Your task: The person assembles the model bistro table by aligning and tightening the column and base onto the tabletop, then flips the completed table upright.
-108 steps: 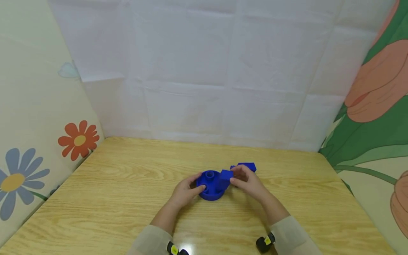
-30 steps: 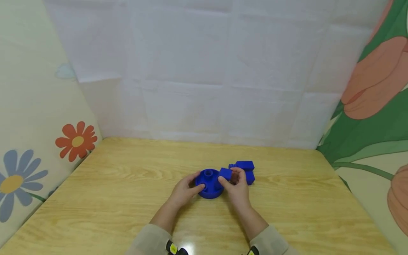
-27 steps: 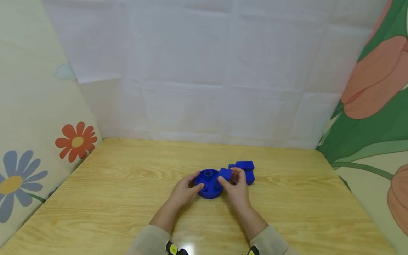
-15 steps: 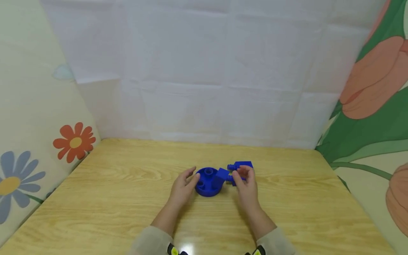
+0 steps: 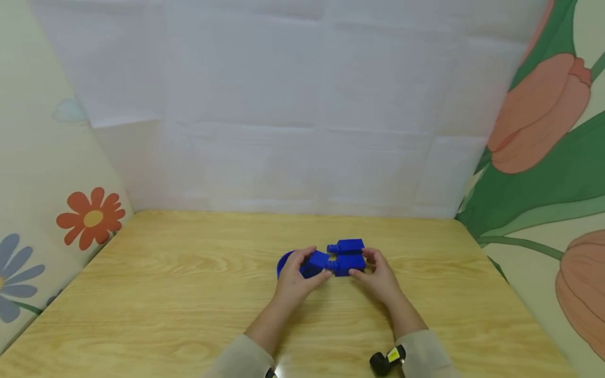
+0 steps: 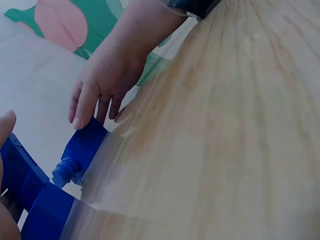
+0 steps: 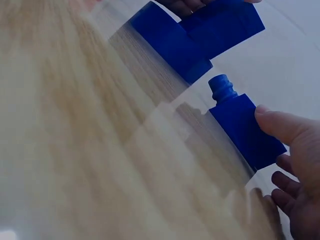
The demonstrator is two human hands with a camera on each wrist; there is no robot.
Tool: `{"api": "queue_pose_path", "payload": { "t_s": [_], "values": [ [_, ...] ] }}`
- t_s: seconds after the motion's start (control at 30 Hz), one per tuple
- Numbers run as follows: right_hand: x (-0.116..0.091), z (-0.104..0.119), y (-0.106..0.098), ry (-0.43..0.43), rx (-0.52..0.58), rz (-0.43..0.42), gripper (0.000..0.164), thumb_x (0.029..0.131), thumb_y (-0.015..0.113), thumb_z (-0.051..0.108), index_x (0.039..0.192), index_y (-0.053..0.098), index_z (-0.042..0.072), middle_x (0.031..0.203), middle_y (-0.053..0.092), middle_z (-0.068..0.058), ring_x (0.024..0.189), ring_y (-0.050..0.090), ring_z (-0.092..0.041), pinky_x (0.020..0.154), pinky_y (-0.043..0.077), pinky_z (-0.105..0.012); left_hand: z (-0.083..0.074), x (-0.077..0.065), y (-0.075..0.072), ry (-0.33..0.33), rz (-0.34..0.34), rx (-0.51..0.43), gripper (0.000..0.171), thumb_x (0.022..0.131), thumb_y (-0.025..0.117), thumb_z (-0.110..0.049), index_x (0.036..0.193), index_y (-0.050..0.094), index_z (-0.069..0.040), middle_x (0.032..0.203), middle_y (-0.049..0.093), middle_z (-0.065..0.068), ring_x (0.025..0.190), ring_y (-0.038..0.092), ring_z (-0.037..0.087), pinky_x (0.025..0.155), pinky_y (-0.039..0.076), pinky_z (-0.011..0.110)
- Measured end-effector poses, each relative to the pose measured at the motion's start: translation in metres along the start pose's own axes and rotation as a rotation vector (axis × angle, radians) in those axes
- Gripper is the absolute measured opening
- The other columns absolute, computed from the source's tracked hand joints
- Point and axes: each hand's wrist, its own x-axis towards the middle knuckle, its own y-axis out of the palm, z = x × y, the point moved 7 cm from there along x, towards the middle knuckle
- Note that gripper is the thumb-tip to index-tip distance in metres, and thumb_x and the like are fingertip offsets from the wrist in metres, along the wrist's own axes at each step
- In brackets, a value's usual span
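A round blue base (image 5: 282, 262) with a raised rim sits on the table, partly covered by my left hand (image 5: 294, 281). That hand grips the angled blue block (image 5: 319, 261) standing on the base, its thumb on the near side and its fingers on the far side. My right hand (image 5: 382, 281) pinches the right end of a loose blue block (image 5: 351, 265) with a threaded stub (image 7: 222, 89). The stub points left, close to the angled block; in the right wrist view a gap shows between them.
A second blue block (image 5: 351, 245) with a threaded stub lies just behind the pinched one. The wood-grain table (image 5: 189, 294) runs back to a white sheet (image 5: 264, 157). Flower-printed cloths (image 5: 543, 210) stand at both sides.
My right hand has let go of the angled block and now pinches the near loose block. My left hand has shifted from the base's left rim to the angled block.
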Motion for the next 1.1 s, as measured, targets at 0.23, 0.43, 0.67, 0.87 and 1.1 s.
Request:
{"api": "queue_pose_path", "payload": {
  "t_s": [0.23, 0.43, 0.67, 0.87, 1.1],
  "values": [
    [0.004, -0.006, 0.005, 0.028, -0.039, 0.037, 0.065, 0.084, 0.077, 0.018, 0.139, 0.046, 0.003, 0.137, 0.054, -0.022, 0.13, 0.049, -0.038, 0.111, 0.04, -0.05, 0.0, -0.003, -0.003, 0.027, -0.04, -0.006, 0.049, 0.084, 0.078, -0.022, 0.127, 0.062, -0.006, 0.13, 0.06, 0.014, 0.123, 0.054, 0.032, 0.106, 0.043, 0.051],
    [0.004, -0.006, 0.004, 0.04, -0.075, 0.047, 0.059, 0.085, 0.077, 0.017, 0.136, 0.049, 0.005, 0.133, 0.056, -0.021, 0.127, 0.051, -0.038, 0.109, 0.041, -0.051, 0.011, -0.007, -0.016, -0.043, 0.061, -0.127, 0.045, 0.086, 0.073, -0.013, 0.13, 0.062, -0.008, 0.138, 0.056, 0.018, 0.128, 0.05, 0.038, 0.106, 0.042, 0.055],
    [0.004, -0.005, 0.003, 0.027, -0.094, 0.051, 0.053, 0.083, 0.079, 0.016, 0.128, 0.053, 0.005, 0.127, 0.059, -0.019, 0.123, 0.055, -0.037, 0.106, 0.043, -0.051, 0.02, -0.007, -0.032, -0.086, 0.098, -0.229, 0.035, 0.085, 0.069, 0.0, 0.119, 0.06, 0.0, 0.126, 0.064, 0.019, 0.118, 0.058, 0.017, 0.106, 0.042, 0.038],
    [0.004, -0.001, 0.006, -0.032, -0.159, 0.059, 0.047, 0.081, 0.08, 0.016, 0.121, 0.058, 0.004, 0.123, 0.063, -0.019, 0.121, 0.056, -0.037, 0.105, 0.044, -0.052, 0.021, -0.008, -0.042, -0.049, 0.118, -0.257, 0.036, 0.087, 0.066, -0.001, 0.121, 0.058, 0.004, 0.126, 0.064, 0.021, 0.113, 0.056, 0.003, 0.1, 0.042, 0.02],
    [-0.001, 0.002, 0.007, 0.008, -0.092, 0.042, 0.041, 0.083, 0.079, 0.02, 0.116, 0.057, 0.01, 0.122, 0.063, -0.014, 0.113, 0.06, -0.03, 0.098, 0.049, -0.048, 0.022, -0.009, -0.052, -0.046, 0.065, -0.282, 0.041, 0.089, 0.061, 0.0, 0.13, 0.056, 0.006, 0.132, 0.057, 0.025, 0.111, 0.056, 0.004, 0.096, 0.043, 0.015]
  ]
}}
